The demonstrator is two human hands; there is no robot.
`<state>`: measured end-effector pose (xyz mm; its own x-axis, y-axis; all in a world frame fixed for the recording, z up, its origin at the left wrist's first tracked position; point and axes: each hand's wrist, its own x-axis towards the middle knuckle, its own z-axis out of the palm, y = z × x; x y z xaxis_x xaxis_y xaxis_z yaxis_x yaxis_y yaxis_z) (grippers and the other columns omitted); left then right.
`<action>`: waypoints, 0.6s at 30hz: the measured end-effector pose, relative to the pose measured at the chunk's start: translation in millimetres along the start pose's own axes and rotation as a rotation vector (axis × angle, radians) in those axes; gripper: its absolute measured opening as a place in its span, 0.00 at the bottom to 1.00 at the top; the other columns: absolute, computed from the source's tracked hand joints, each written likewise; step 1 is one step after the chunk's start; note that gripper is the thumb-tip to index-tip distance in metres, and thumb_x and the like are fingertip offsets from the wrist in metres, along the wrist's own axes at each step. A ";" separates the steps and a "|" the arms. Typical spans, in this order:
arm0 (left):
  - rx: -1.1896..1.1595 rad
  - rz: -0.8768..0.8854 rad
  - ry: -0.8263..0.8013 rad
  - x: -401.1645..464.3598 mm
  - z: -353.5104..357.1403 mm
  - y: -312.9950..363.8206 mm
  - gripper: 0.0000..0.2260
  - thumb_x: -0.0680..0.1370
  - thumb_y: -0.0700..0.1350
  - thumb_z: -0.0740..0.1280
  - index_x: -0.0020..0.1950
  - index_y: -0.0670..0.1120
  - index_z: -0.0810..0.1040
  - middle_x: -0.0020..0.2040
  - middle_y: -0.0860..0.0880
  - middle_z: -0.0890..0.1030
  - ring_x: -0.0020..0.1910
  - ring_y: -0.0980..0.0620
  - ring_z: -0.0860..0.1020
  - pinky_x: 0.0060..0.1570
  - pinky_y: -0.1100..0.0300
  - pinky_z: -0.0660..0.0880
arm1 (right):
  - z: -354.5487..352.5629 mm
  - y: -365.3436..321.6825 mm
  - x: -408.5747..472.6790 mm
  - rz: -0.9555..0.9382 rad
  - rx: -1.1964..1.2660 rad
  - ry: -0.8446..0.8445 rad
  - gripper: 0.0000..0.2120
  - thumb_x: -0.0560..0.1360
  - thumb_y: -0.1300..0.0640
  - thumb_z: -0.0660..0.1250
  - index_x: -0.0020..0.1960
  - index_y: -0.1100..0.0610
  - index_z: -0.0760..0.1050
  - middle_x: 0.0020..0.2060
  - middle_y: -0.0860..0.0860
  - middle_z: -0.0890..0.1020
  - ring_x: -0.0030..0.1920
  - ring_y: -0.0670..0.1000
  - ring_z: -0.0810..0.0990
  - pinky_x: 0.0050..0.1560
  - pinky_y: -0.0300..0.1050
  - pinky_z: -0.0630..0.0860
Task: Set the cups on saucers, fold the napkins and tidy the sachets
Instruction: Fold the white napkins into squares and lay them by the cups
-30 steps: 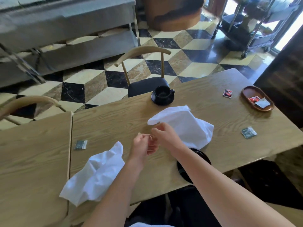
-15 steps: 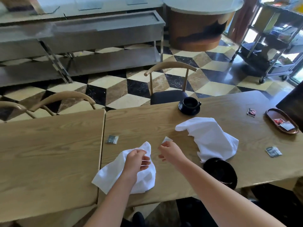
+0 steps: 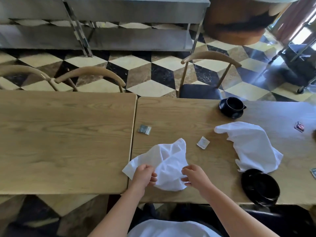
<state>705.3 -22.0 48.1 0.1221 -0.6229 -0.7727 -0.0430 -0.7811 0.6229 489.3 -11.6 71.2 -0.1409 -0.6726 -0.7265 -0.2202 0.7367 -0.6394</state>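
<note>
A crumpled white napkin lies near the table's front edge. My left hand pinches its left side and my right hand pinches its right side. A second white napkin lies loose to the right. A black cup stands on a black saucer at the far edge. A bare black saucer sits at the front right. A white sachet, a grey sachet and a red sachet lie scattered on the table.
Two wooden tables stand side by side with a narrow gap. Wooden chairs stand along the far side. Another sachet is cut off at the right edge. A steel counter and a trolley stand beyond on the chequered floor.
The view has swung left and down. Both hands moved from the table's middle to the near napkin and took hold of it. The white sachet now lies on the table.
</note>
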 end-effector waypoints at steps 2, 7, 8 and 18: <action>0.060 0.004 0.018 5.2 2.6 -3.0 0.08 0.76 0.43 0.66 0.52 0.41 0.78 0.41 0.44 0.81 0.37 0.48 0.80 0.36 0.56 0.81 | 0.5 0.0 6.0 0.020 -0.032 0.000 0.07 0.72 0.57 0.65 0.47 0.60 0.76 0.41 0.54 0.78 0.38 0.51 0.85 0.36 0.44 0.78; 0.644 0.179 0.179 7.9 15.1 -7.6 0.19 0.75 0.51 0.72 0.62 0.47 0.75 0.59 0.47 0.75 0.59 0.45 0.76 0.51 0.56 0.74 | 8.5 11.4 14.4 0.099 -0.142 -0.062 0.05 0.74 0.59 0.65 0.48 0.60 0.75 0.41 0.54 0.77 0.36 0.50 0.83 0.38 0.45 0.76; 0.686 0.203 0.195 8.1 17.5 -8.0 0.18 0.75 0.52 0.72 0.63 0.47 0.76 0.60 0.47 0.74 0.61 0.44 0.74 0.53 0.56 0.74 | 10.7 14.3 14.8 0.123 -0.145 -0.071 0.08 0.75 0.59 0.66 0.51 0.62 0.76 0.42 0.54 0.78 0.35 0.50 0.83 0.37 0.45 0.76; 0.676 0.666 0.049 -27.1 39.4 27.3 0.06 0.82 0.49 0.65 0.45 0.52 0.77 0.34 0.56 0.79 0.34 0.59 0.77 0.33 0.68 0.67 | 13.9 -29.8 15.0 0.173 0.115 -0.194 0.24 0.76 0.36 0.65 0.52 0.58 0.81 0.42 0.53 0.87 0.42 0.52 0.87 0.40 0.44 0.81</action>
<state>661.8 -28.2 81.2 -0.0933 -0.9587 -0.2687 -0.6815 -0.1353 0.7192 507.2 -42.7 75.9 0.0226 -0.5184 -0.8548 -0.0960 0.8500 -0.5180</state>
